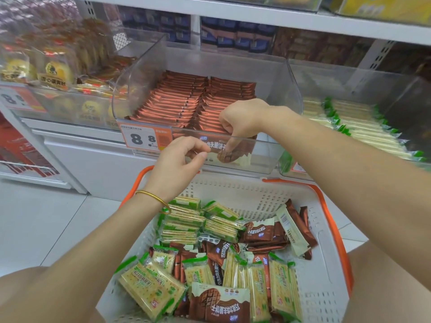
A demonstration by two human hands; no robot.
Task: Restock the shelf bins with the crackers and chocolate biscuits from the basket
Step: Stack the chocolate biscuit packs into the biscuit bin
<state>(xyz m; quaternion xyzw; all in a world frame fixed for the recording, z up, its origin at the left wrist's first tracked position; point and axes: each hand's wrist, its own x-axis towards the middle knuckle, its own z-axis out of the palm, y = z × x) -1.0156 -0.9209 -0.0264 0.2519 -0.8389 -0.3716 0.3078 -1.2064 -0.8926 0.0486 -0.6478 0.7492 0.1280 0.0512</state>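
Reaching over the front wall of the clear bin (263,157), the right hand (242,120) had its fingers curled down onto a chocolate biscuit packet (227,156). They pinched its top edge so it stood against that wall, face out, ahead of the rows filed on edge behind it. The left hand (179,159) hung just outside the same wall beside the price tag (142,138), fingers curled toward the thumb. Whether it pinched anything or merely steadied the bin could not be told. The basket (331,206) sat under the bin's front edge, probably to keep reaches short, with crackers (149,285) and more chocolate biscuits (219,304) loose inside. The cracker bin (349,122) stood just beside, at the right.
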